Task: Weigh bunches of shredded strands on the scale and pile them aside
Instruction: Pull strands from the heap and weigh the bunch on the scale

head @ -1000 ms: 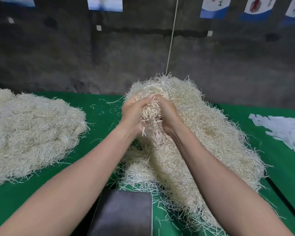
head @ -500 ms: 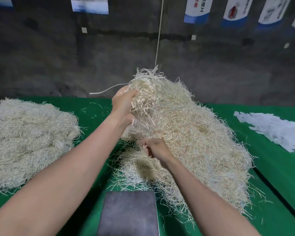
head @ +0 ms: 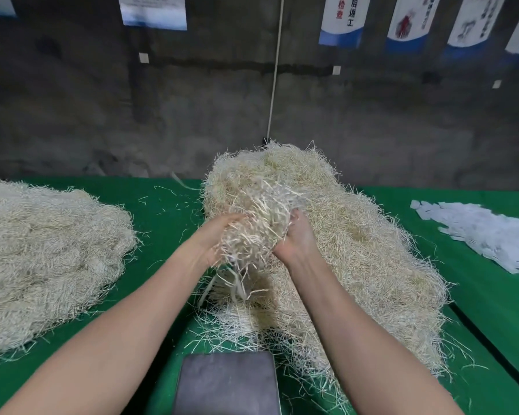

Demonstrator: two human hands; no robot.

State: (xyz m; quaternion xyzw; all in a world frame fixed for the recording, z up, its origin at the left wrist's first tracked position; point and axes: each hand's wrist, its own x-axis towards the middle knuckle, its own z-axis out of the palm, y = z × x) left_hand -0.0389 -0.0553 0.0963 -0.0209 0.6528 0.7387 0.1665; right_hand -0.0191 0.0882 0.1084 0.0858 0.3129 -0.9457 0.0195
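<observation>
At the centre of the frame, 2 bare hands cup a loose bunch of pale straw-coloured shredded strands between them. The left hand presses on the bunch from the left with its palm turned inward, and the right hand presses from the right; most of the fingers of both are buried in the strands. The bunch is blurred, and a few strands dangle from its underside, so its lower edge is hard to trace. It sits against the front of the large heap of the same pale strands, which spreads from the centre toward the lower right, and where the bunch ends and the heap begins cannot be told.

The flat dark grey square scale platform lies at the bottom centre, cut off by the lower edge, bare on top with stray strands touching its far edge. A 2nd wide flattened pile of strands fills the left, cut off by the left edge. Small white paper slips lie at the right, partly cut off. All rest on the green cloth-covered tabletop.
</observation>
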